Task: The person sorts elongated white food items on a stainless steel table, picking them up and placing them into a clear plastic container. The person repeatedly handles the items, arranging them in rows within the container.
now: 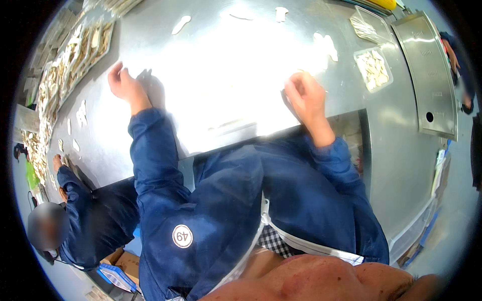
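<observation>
My left hand [126,85] is over the steel table [150,49], its fingers curled, near the trays at the left; whether it holds anything small cannot be told. My right hand [307,94] has its thumb and fingers bent together over the glare near the table's front edge, and its grip is unclear too. Beyond it lie pale slices [327,46], perhaps mushroom. A clear plastic tub [372,70] of pale pieces stands to its right. Farther off are a slender white slice [181,25] and a mushroom-shaped slice [281,14]. Glare hides much of the tabletop between my hands.
Clear trays [88,49] of brownish slices line the left side, beside a loose heap [47,101]. A co-worker in blue [98,218] works at the lower left. Another clear tub [367,28] and a steel panel [427,75] stand at the right; another person [457,64] is beyond.
</observation>
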Tool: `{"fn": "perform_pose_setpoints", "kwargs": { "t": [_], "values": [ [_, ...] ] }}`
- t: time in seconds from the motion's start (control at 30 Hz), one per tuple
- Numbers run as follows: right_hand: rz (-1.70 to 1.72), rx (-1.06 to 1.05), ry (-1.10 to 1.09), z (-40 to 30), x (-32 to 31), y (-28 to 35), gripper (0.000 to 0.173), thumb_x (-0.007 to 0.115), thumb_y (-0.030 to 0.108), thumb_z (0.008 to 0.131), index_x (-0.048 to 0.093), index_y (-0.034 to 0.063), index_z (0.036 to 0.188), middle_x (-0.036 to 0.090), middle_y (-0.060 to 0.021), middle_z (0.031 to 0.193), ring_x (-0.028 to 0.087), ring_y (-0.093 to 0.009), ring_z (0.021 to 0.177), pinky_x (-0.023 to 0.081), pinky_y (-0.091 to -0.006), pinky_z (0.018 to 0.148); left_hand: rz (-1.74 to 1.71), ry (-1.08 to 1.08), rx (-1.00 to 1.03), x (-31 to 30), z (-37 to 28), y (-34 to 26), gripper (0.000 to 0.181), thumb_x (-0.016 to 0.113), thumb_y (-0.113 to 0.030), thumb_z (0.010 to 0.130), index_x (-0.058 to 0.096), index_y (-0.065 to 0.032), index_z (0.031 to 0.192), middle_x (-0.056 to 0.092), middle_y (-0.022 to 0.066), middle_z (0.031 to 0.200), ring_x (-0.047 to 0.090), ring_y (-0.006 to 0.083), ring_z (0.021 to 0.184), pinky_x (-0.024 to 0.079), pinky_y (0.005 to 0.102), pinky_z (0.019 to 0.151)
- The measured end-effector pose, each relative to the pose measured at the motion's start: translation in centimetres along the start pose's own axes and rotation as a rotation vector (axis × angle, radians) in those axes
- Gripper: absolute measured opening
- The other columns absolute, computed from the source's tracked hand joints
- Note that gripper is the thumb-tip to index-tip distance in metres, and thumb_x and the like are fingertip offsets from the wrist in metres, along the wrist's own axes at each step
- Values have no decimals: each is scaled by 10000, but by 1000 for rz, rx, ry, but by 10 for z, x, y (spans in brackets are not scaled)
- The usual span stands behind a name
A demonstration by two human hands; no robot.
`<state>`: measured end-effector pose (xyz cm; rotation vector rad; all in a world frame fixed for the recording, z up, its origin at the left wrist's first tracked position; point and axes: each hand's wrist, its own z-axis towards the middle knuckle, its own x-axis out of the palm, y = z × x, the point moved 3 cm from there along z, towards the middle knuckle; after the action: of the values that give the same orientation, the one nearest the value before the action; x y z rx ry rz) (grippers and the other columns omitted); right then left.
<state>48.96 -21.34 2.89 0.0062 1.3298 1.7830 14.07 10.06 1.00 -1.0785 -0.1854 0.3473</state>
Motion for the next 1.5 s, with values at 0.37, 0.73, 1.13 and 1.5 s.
{"fn": "perform_pose_setpoints", "kwargs": {
  "t": [0.37, 0.73, 1.13, 1.5],
  "values": [
    [158, 48, 32, 4, -13, -5, 159, 720, 165, 897, 645, 28, 873, 677, -100, 723, 647, -186, 622, 497, -296, 594, 288, 191, -77, -103, -157, -70, 212, 530, -31, 946, 609, 11, 1138, 627, 126, 1046, 632, 196, 918, 559, 330, 792],
    [207, 4, 42, -5, -7, -17, 214, 710, 249, 902, 672, 39, 892, 709, -116, 751, 690, -256, 672, 533, -352, 642, 634, 365, 476, -83, -199, -111, 122, 597, -6, 851, 630, -16, 968, 619, 173, 950, 594, 360, 904, 474, 441, 818],
    [217, -6, 25, 4, 3, -32, 227, 708, 261, 890, 688, 35, 912, 715, -105, 784, 692, -230, 723, 541, -345, 692, 675, 373, 592, -76, -192, -109, 66, 584, -25, 849, 643, -32, 876, 626, 174, 914, 571, 372, 909, 458, 473, 822],
    [147, 194, 355, 40, -4, -21, 200, 706, 236, 898, 737, 59, 986, 698, -51, 789, 642, -155, 693, 524, -317, 673, 531, 381, 435, -80, -199, -123, 78, 600, -52, 873, 656, -33, 924, 634, 150, 945, 597, 348, 874, 480, 438, 776]
  ]
}}
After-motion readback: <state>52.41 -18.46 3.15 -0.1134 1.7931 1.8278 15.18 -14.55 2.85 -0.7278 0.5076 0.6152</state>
